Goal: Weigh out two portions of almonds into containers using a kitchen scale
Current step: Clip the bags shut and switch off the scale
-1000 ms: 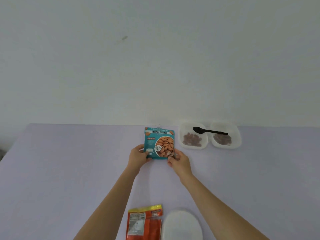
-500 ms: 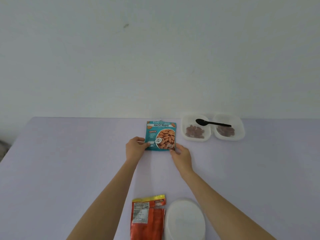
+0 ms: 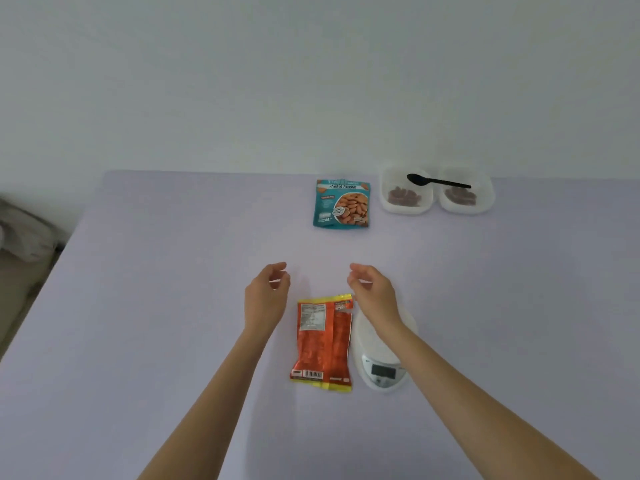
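Note:
A teal pouch of roasted almonds [image 3: 341,205] lies flat near the table's far edge. To its right stand two clear plastic containers, the left container [image 3: 406,194] and the right container [image 3: 465,194], each with a small heap of almonds inside. A black spoon [image 3: 437,181] lies across both rims. A white kitchen scale [image 3: 382,355] sits near me, its display facing me. My left hand [image 3: 266,296] and my right hand [image 3: 373,296] hover over the table with loosely curled fingers, holding nothing. My right forearm crosses over the scale.
An orange and yellow snack bag [image 3: 324,341] lies flat just left of the scale, between my arms. The lavender table [image 3: 156,306] ends at a white wall behind. Crumpled grey cloth [image 3: 24,233] lies beyond the table's left edge.
Both hands have let go of the teal almond pouch, which now lies flat, and have drawn back toward me. The camera tilted down, showing the whole scale.

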